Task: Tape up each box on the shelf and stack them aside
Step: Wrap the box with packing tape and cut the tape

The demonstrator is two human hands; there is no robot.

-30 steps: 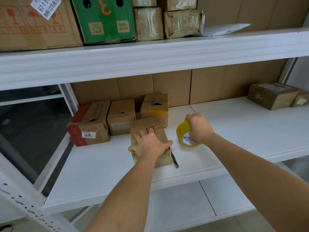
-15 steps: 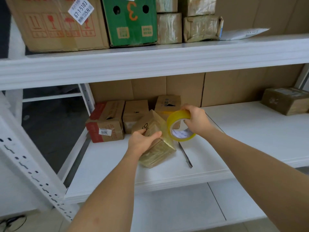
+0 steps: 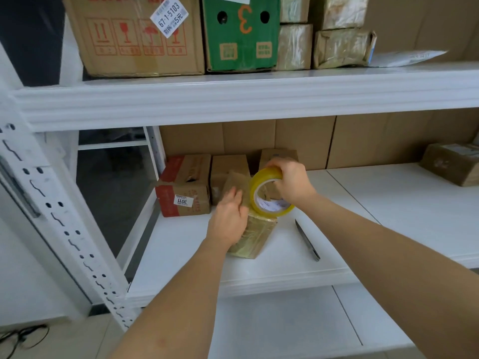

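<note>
The left hand (image 3: 229, 220) lies with nearly straight fingers against the side of a small box (image 3: 255, 235), steadying it tilted on the shelf (image 3: 363, 203), probably so tape can run round it. The right hand (image 3: 291, 181) grips a yellow tape roll (image 3: 269, 194) at its top, touching the box's upper edge. A knife (image 3: 307, 240) lies just beside on the right, likely for cutting. Three more boxes (image 3: 185, 186) wait behind, near the back wall.

- A white sticker (image 3: 169, 16) on the large brown carton (image 3: 134, 37) reads "67-1-5103" and "5元".
- The green carton (image 3: 241, 35) bears an orange "3".
- A white label (image 3: 183, 200) on the red-and-brown box (image 3: 185, 187) reads "3011".
</note>
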